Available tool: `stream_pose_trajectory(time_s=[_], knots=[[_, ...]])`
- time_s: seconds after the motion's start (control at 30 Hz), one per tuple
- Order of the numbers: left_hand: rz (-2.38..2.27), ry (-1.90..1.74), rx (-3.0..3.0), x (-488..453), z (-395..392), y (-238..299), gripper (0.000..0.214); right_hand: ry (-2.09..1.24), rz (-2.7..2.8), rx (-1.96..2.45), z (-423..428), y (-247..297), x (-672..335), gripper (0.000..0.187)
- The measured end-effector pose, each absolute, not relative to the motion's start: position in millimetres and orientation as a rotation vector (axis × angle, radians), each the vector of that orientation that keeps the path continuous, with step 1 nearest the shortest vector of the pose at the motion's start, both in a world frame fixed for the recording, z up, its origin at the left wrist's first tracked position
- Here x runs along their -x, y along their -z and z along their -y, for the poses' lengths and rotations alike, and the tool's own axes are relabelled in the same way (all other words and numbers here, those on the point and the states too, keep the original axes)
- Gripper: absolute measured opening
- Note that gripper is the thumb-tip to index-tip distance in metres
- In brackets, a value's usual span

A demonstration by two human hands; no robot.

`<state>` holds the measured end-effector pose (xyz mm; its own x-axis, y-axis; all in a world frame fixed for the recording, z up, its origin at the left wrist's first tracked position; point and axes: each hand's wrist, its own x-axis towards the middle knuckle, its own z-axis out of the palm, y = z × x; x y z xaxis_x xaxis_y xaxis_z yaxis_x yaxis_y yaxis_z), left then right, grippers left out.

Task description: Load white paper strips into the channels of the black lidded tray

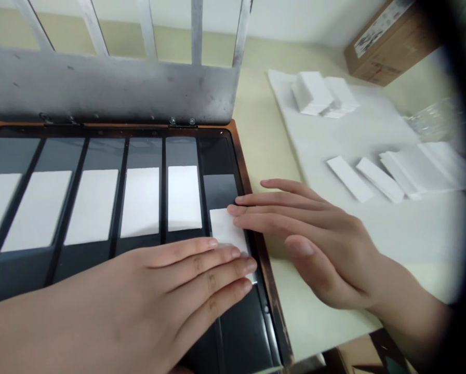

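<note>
A dark tray (252, 197) with a brown rim lies in front of me, split into several long slots. Most slots hold a white rectangular card (184, 197). In the rightmost slot lies another white card (225, 228), partly covered by my fingers. My left hand (158, 296) lies flat with fingers stretched out, its fingertips on the lower edge of that card. My right hand (310, 234) reaches in from the right, fingers extended and together, fingertips resting on the card's right side. Neither hand grips anything.
A grey metal hinged lid (111, 88) stands raised behind the tray. On a white sheet (373, 130) to the right lie stacks of white cards (318, 93) and more loose cards (388, 176). A cardboard box (388, 41) sits at the far right corner.
</note>
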<state>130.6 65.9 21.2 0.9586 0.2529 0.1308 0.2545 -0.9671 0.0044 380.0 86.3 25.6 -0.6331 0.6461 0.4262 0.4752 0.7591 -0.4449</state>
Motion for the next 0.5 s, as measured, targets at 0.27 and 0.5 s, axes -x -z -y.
stream_pose_trajectory(time_s=[0.27, 0.5], knots=[[0.409, 0.131, 3.139, -130.6, -64.9, -25.8, 0.086, -0.381, 2.405, 0.875, -85.8, -27.1, -380.1, 0.033], [0.387, 0.138, 3.102, -131.0, -65.6, -27.1, 0.085, -0.368, 2.441, 0.815, -89.0, -28.6, -379.7, 0.030]])
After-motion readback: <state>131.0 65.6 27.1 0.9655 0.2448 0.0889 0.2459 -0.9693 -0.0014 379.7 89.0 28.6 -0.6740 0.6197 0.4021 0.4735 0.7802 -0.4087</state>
